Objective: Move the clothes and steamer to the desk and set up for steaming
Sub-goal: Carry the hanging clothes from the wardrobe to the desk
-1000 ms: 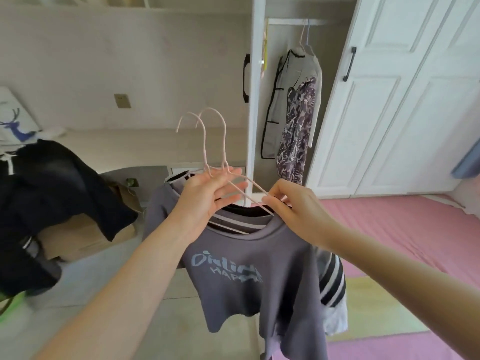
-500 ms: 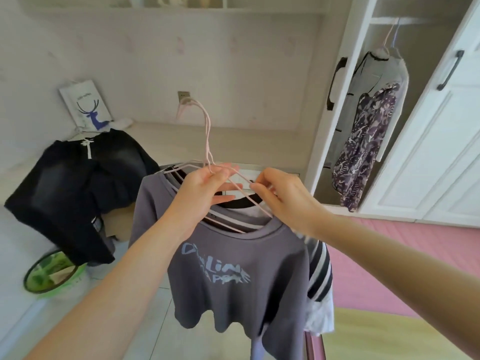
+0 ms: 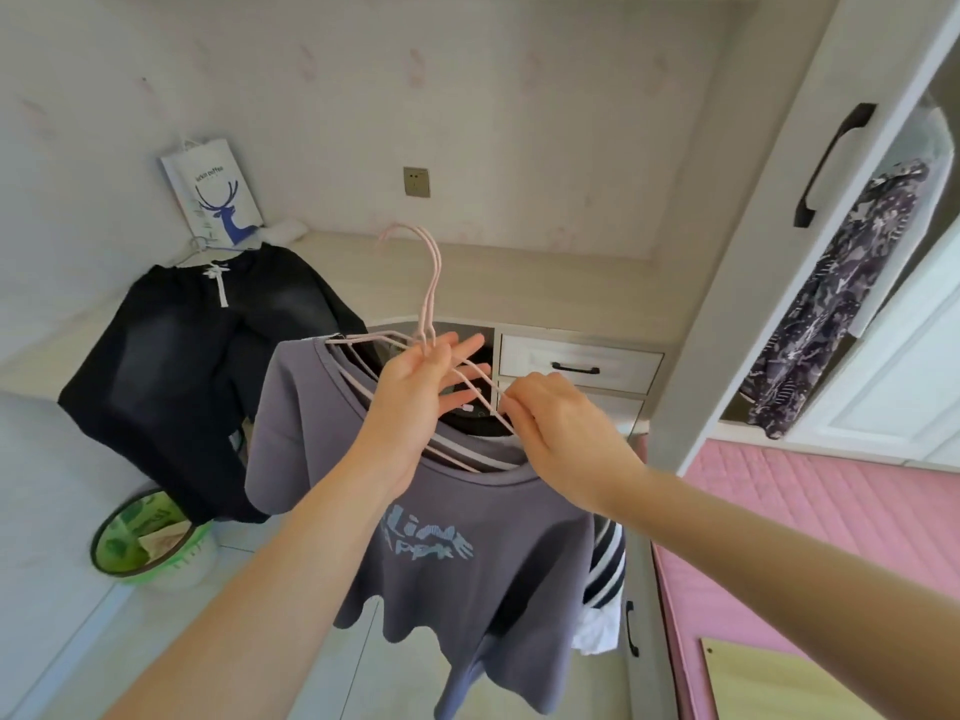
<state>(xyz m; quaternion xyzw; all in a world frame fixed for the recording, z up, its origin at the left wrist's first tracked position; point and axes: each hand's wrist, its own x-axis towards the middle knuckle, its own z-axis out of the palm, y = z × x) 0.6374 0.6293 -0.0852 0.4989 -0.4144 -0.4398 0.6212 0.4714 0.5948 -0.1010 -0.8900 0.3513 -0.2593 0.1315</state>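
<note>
A grey T-shirt (image 3: 467,553) with pale lettering hangs on pink hangers (image 3: 431,283) in front of me, with a black-and-white striped garment (image 3: 605,569) behind it. My left hand (image 3: 421,392) grips the hangers at the neck below the hooks. My right hand (image 3: 556,428) pinches a hanger arm at the shirt's collar. The corner desk (image 3: 545,288) lies just beyond. A black garment (image 3: 208,356) lies draped over the desk's left part. No steamer is in view.
A white paper bag with a blue deer (image 3: 215,194) leans on the wall at the desk's back. A green bin (image 3: 145,537) stands on the floor below. Desk drawers (image 3: 576,363), an open wardrobe with a patterned dress (image 3: 831,304) and a pink bed (image 3: 810,537) are on the right.
My view has turned left and closer toward the desk, and the hung clothes have come with my hands. The two hooks now sit together. Both hands keep their hold.
</note>
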